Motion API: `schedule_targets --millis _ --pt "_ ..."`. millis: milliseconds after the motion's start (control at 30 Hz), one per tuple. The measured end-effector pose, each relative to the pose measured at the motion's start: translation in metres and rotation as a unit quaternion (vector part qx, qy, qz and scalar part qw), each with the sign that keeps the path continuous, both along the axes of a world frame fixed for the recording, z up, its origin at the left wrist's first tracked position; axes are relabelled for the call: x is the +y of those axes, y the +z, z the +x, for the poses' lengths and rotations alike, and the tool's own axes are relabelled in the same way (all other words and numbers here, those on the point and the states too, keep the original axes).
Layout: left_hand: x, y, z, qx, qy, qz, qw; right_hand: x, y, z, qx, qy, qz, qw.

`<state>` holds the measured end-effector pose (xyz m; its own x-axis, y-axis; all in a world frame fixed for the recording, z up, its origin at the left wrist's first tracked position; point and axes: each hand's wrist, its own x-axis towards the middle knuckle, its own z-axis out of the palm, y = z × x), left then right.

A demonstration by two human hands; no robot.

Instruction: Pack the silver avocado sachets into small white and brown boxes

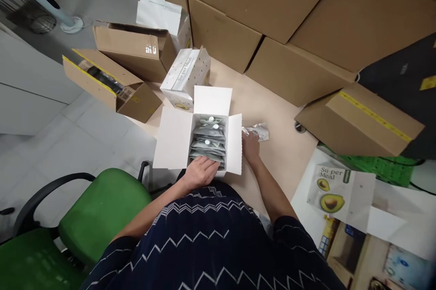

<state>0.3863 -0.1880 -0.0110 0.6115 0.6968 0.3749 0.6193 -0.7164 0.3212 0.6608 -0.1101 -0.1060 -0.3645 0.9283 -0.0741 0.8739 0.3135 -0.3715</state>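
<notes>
An open white box (pixel 173 138) stands on the tan table (pixel 282 154) in front of me, its flaps spread out. Several grey spouted pouches (pixel 208 142) stand packed in a row inside it. My left hand (pixel 200 171) rests at the near end of the box, fingers curled against the nearest pouches. My right hand (pixel 250 145) reaches past the box's right flap and lies on a silvery pouch (pixel 259 131) that sits on the table; the fingers are bent over it.
A closed white "Su-per Meal" box (pixel 185 76) lies behind the open one. Open brown cartons (pixel 112 83) stand at the left, large stacked cartons (pixel 272 8) along the back, another carton (pixel 364 120) at the right. A green chair (pixel 98 213) is at my left.
</notes>
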Motion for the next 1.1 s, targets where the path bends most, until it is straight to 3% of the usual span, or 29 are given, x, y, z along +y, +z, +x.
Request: schedule_targets --millis 100,200,267,367,467,533,600,633,700,800,867,967,1100 --pt "-0.002 0.002 -0.002 -0.018 -0.006 -0.006 1.000 -0.056 0.005 -0.012 -0.073 -0.137 0.001 0.988" --pt "-0.005 0.003 -0.008 -0.029 0.009 -0.031 0.999 -0.093 0.014 -0.021 -0.096 -0.162 -0.018 0.982" --pt "-0.006 0.003 -0.013 -0.027 0.025 -0.042 0.998 -0.104 0.020 -0.019 -0.061 -0.180 -0.039 0.981" --pt "-0.007 0.003 -0.019 -0.014 0.048 -0.049 0.998 -0.102 0.031 -0.003 0.009 -0.234 -0.067 0.970" --pt "-0.006 0.004 -0.021 0.002 0.062 -0.056 0.996 -0.087 0.049 0.016 0.049 -0.286 -0.047 0.956" --pt "-0.005 0.006 -0.019 0.009 0.070 -0.053 0.996 -0.076 0.069 0.026 0.151 -0.357 -0.027 0.921" --pt "-0.003 0.007 -0.016 0.012 0.089 -0.045 0.995 -0.067 0.096 0.029 0.305 -0.409 0.006 0.860" --pt "-0.003 0.008 -0.015 0.014 0.100 -0.043 0.994 -0.064 0.111 0.029 0.377 -0.408 0.027 0.831" --pt "-0.002 0.009 -0.012 0.028 0.120 -0.045 0.991 -0.062 0.143 0.023 0.464 -0.358 0.068 0.808" --pt "-0.001 0.009 -0.006 0.072 0.136 -0.056 0.986 -0.063 0.183 0.003 0.487 -0.280 0.095 0.822" --pt "-0.001 0.009 -0.003 0.097 0.149 -0.065 0.982 -0.065 0.198 -0.016 0.486 -0.251 0.082 0.833" --pt "0.000 0.010 0.001 0.116 0.172 -0.085 0.975 -0.064 0.201 -0.044 0.538 -0.216 0.036 0.814" --pt "0.001 0.013 0.004 0.143 0.194 -0.129 0.962 -0.060 0.181 -0.072 0.610 -0.197 -0.047 0.766"
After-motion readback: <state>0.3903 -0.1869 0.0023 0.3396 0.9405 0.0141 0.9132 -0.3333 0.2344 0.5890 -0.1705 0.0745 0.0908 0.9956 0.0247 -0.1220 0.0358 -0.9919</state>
